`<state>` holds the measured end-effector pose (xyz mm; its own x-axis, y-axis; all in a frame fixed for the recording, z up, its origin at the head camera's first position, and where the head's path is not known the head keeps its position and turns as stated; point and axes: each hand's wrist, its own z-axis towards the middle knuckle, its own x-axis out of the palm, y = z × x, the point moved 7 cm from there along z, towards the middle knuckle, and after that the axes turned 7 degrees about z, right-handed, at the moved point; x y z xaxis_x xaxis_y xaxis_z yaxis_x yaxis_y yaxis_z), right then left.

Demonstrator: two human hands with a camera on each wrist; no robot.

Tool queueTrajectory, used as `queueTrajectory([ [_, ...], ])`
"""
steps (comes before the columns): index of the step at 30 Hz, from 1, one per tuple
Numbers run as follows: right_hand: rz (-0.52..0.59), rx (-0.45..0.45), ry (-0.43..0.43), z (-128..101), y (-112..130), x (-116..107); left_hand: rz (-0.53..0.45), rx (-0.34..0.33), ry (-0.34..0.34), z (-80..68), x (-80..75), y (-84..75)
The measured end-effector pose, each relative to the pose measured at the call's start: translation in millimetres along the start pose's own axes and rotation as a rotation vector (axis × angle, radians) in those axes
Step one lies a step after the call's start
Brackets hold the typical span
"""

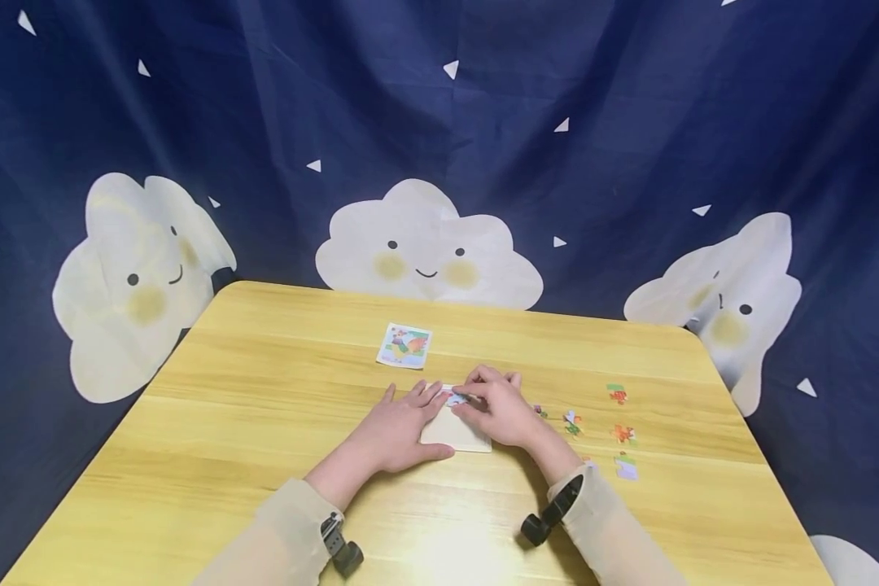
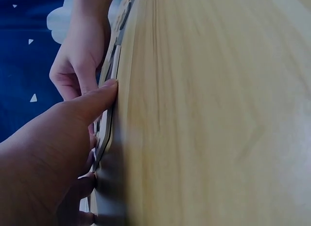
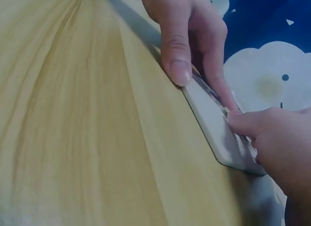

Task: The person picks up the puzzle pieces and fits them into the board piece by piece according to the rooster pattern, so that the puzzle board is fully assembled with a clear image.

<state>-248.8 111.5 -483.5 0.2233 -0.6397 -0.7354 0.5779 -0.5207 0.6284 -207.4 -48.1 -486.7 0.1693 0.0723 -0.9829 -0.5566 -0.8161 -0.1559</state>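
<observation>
A pale square puzzle board (image 1: 460,433) lies on the table between both hands. My left hand (image 1: 401,429) spreads over its left side, fingers fairly straight, thumb at the near edge and fingertips by the far left corner. In the right wrist view that thumb presses the edge of the board (image 3: 214,131). My right hand (image 1: 500,407) reaches in from the right and pinches a small puzzle piece (image 1: 454,400) between thumb and forefinger at the board's far side. The fingers partly cover this piece. The fingertips of both hands nearly meet there.
Beyond the board lies a square picture card (image 1: 404,346) with a colourful printed figure. Loose puzzle pieces lie to the right, among them a red and green one (image 1: 617,394), an orange one (image 1: 624,434) and a lilac one (image 1: 626,466). A blue curtain (image 1: 425,106) hangs behind the wooden table (image 1: 264,391).
</observation>
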Motion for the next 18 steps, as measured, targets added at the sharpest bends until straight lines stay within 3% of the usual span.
queueTrajectory([
  [11, 0.087, 0.111, -0.058, 1.5, -7.1, -0.4, -0.028, 0.003, -0.026, -0.5, 1.1, 0.4],
  [18, 0.086, 0.167, -0.058, 3.6, -6.7, 1.3, -0.036, 0.003, -0.024, -0.1, 2.0, 1.4],
])
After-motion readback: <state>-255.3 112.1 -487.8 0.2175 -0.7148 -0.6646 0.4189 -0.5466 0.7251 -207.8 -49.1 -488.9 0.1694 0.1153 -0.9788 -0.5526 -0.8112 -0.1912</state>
